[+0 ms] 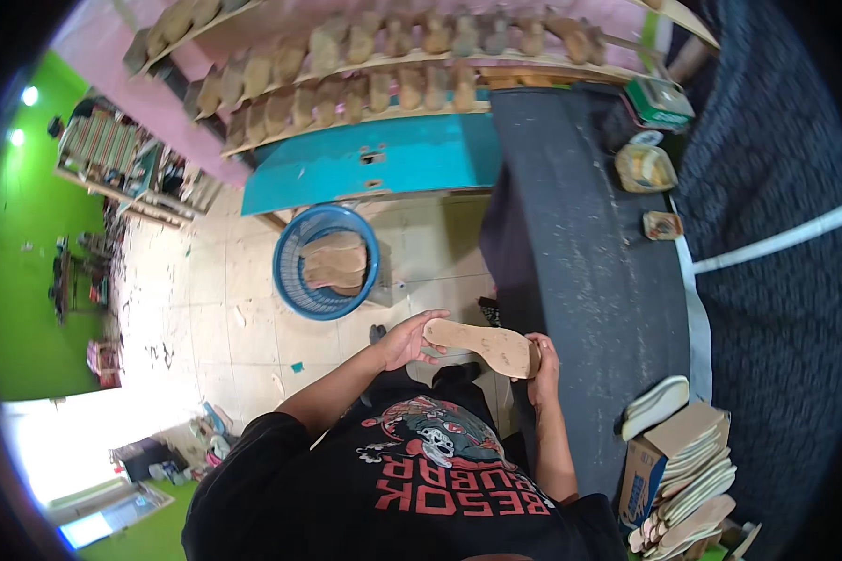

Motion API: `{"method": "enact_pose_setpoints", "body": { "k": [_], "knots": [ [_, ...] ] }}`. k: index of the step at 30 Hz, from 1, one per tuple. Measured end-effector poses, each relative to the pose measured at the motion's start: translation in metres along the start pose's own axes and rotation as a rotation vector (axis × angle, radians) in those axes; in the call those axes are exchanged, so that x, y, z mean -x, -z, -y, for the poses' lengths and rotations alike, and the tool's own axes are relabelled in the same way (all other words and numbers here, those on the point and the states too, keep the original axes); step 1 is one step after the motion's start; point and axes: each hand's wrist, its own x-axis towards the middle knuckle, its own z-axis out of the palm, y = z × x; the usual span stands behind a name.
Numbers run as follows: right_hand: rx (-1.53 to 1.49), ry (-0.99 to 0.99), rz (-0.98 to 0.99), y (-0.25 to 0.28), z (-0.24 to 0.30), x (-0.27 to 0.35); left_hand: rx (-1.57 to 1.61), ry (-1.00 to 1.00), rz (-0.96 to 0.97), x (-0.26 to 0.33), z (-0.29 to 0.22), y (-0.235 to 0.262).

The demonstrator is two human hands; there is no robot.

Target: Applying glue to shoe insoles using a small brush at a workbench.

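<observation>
Between my two hands a tan shoe insole (482,342) is held out level in front of me, its broad end to the right with some dark marks on it. My left hand (408,340) grips the narrow end, thumb on top. At the broad end, my right hand (543,370) has its fingers wrapped round the edge. Just beyond my left hand, on the floor, stands a blue plastic basket (285,278) with several similar insoles (335,262) lying in it.
To my right runs a dark-covered table (594,280). A cardboard box (688,430) and stacked pale insoles (692,491) lie at its near end; a tub (646,168) and a small container (662,225) sit farther back. Ahead are a turquoise bench (374,159) and shelves of shoe lasts (346,98).
</observation>
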Motion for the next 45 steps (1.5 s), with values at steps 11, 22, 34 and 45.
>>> {"method": "enact_pose_setpoints", "body": {
  "k": [11,22,34,45],
  "knots": [
    [-0.023,-0.25,-0.027,-0.245,-0.101,-0.081,0.219,0.03,-0.465,0.074,-0.042,0.228],
    [-0.029,-0.569,0.094,-0.39,-0.238,-0.21,0.32,0.074,-0.821,0.067,-0.066,0.439],
    [0.452,-0.318,-0.03,-0.444,-0.358,-0.315,0.308,0.203,-0.891,-0.015,-0.061,0.563],
    [0.66,-0.174,-0.056,-0.437,-0.383,-0.327,0.259,0.039,-0.815,-0.03,-0.048,0.567]
  ]
}}
